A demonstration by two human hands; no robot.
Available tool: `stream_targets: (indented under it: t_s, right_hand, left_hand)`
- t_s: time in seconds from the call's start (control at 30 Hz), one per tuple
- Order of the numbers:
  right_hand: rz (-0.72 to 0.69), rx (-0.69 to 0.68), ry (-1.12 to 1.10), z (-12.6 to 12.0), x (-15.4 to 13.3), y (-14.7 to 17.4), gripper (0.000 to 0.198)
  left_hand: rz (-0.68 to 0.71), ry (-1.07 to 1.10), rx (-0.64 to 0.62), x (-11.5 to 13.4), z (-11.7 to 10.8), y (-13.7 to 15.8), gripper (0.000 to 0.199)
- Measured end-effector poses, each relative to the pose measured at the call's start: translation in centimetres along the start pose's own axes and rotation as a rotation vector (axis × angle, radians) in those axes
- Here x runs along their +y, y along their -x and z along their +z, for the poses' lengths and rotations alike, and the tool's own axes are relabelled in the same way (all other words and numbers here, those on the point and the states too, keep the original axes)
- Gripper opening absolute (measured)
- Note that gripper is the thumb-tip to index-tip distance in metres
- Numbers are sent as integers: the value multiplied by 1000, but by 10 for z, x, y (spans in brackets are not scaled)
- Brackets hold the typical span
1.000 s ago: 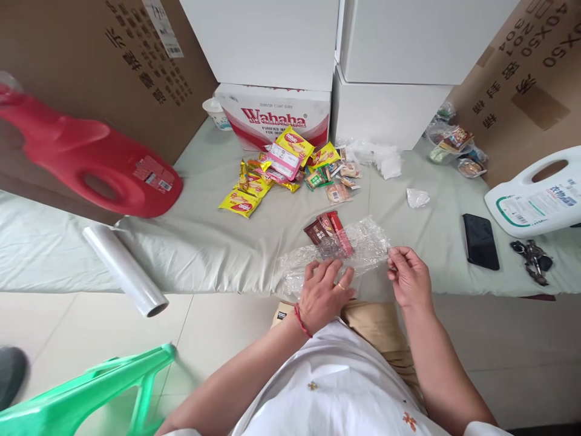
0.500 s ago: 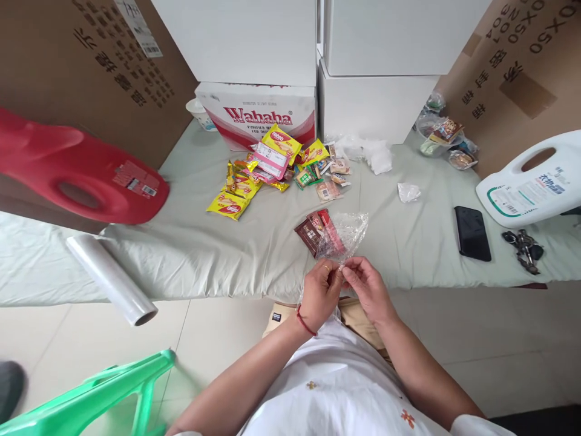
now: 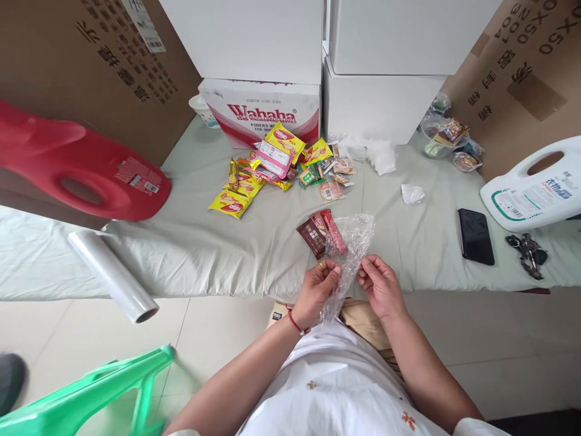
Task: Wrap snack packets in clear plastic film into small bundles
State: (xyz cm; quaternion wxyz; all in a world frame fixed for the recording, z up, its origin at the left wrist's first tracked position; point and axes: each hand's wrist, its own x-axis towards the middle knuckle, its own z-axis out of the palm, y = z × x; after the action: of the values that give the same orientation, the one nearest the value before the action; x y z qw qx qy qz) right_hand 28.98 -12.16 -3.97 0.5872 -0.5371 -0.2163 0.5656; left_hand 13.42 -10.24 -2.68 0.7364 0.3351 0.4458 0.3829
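Note:
Crinkled clear plastic wrap [image 3: 351,257] stretches between my two hands at the table's front edge. Thumb and fingers of my left hand [image 3: 319,290] pinch its left side. My right hand [image 3: 380,284] is closed on its right edge. Part of the wrap hangs toward my lap, and its far part spreads over the cloth. Just beyond my left hand lie a dark brown snack packet [image 3: 311,235] and a narrow red one [image 3: 333,230], the red one partly under the wrap.
Yellow snack packets [image 3: 231,203] and smaller ones lie piled before a Wahaha carton [image 3: 272,112]. A film roll [image 3: 113,275] overhangs the front edge at left. A red jug [image 3: 91,175], white jug [image 3: 535,188], phone [image 3: 475,236], keys [image 3: 529,254] and green stool [image 3: 91,387] stand or lie around.
My hands have moved apart, the right one shifting right, and the plastic wrap between them has spread wider. The snack packets stay where they were.

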Motion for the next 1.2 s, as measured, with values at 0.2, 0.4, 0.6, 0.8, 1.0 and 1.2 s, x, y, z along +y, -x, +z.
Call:
stream_targets:
  t_s: [0.2, 0.4, 0.6, 0.8, 1.0, 1.2]
  right_hand:
    - [-25, 32, -26, -2, -5, -6, 35]
    - [1, 55, -75, -3, -2, -11, 36]
    - [-60, 74, -83, 4, 9, -13, 35]
    - [-106, 20, -27, 6, 4, -5, 35]
    - [-227, -36, 383, -13, -11, 7, 35]
    - [-139, -197, 425, -19, -9, 6, 30]
  left_hand:
    - [21, -198, -75, 6, -11, 19, 39]
    - [-208, 77, -70, 11, -6, 21, 31]
    - [-216, -22, -44, 2, 9, 19, 50]
    - [-94, -243, 11, -15, 15, 4, 40]
    - [86, -412, 105, -21, 15, -1, 25]
    - [13, -240, -47, -15, 14, 3, 40]
